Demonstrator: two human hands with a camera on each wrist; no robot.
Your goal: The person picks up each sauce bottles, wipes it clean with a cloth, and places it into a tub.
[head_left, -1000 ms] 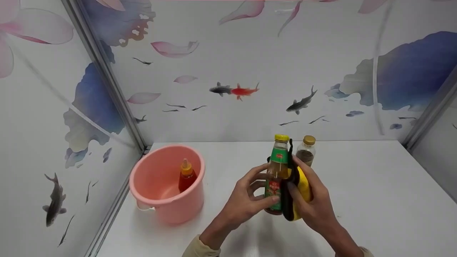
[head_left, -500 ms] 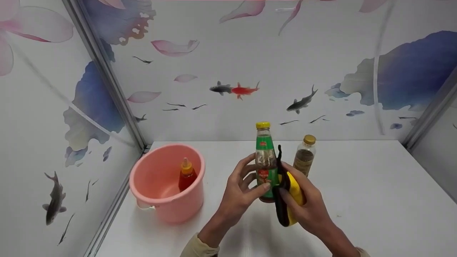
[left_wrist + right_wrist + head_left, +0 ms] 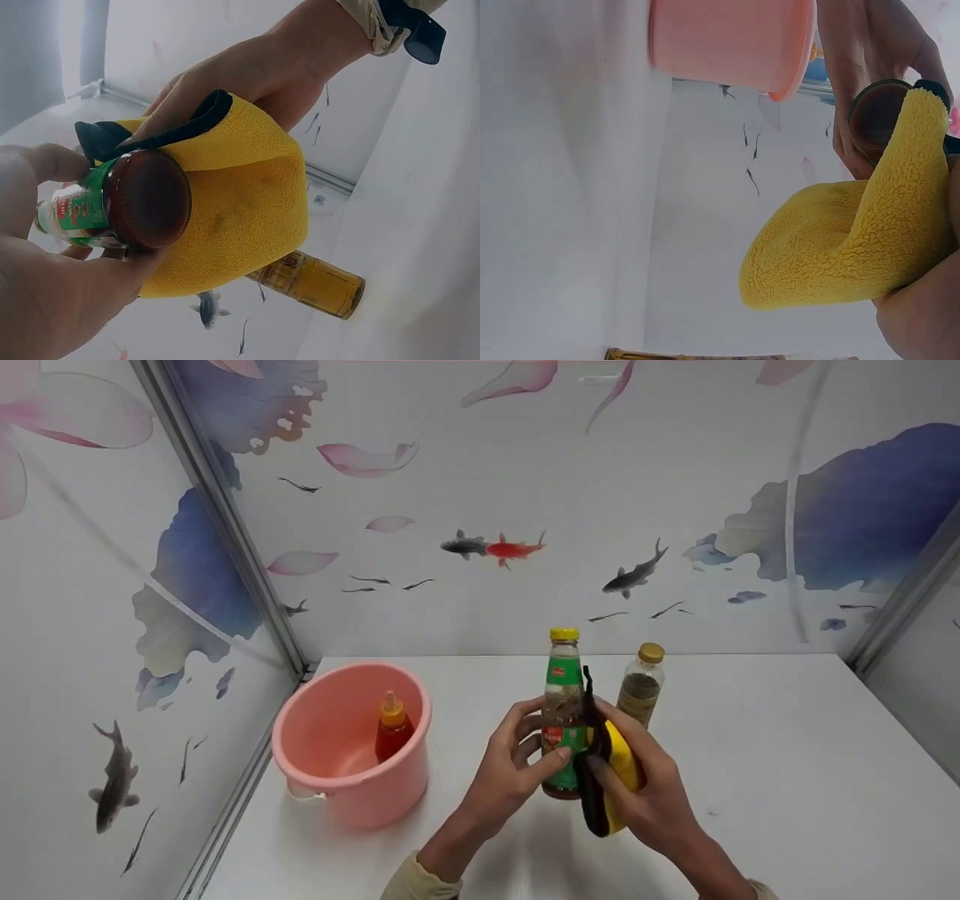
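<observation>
- So, centre of the head view: the left hand (image 3: 510, 769) has its fingers and thumb curled round the lower body of a green-label sauce bottle (image 3: 563, 712) with a yellow cap, held just above the white table (image 3: 787, 765), or maybe barely touching it, hard to say.
- The right hand (image 3: 645, 787) presses a folded yellow cloth (image 3: 619, 769) with a black edge against the bottle's right side, fingers wrapped round the cloth.
- Biggest risk imo: the left-hand grip looks like fingertips and thumb only. If the cloth pushes sideways harder than that pinch resists, the bottle could twist or slide out and drop on the table.
- Looks like glass from the left wrist view, where the dark base (image 3: 146, 199) faces the camera, so a drop could well crack it.
- Second one: a small brown-filled bottle (image 3: 640, 686) with a gold cap stands just behind the right hand. A wide wiping stroke or an elbow shift could knock it over.
- Pink bucket (image 3: 352, 742), left of centre, holds a red squeeze bottle (image 3: 391, 731). It's well apart from the hands, so probably safe.
- Can't tell if the yellow cap is tight; if it's loose, tilting could leak.
</observation>
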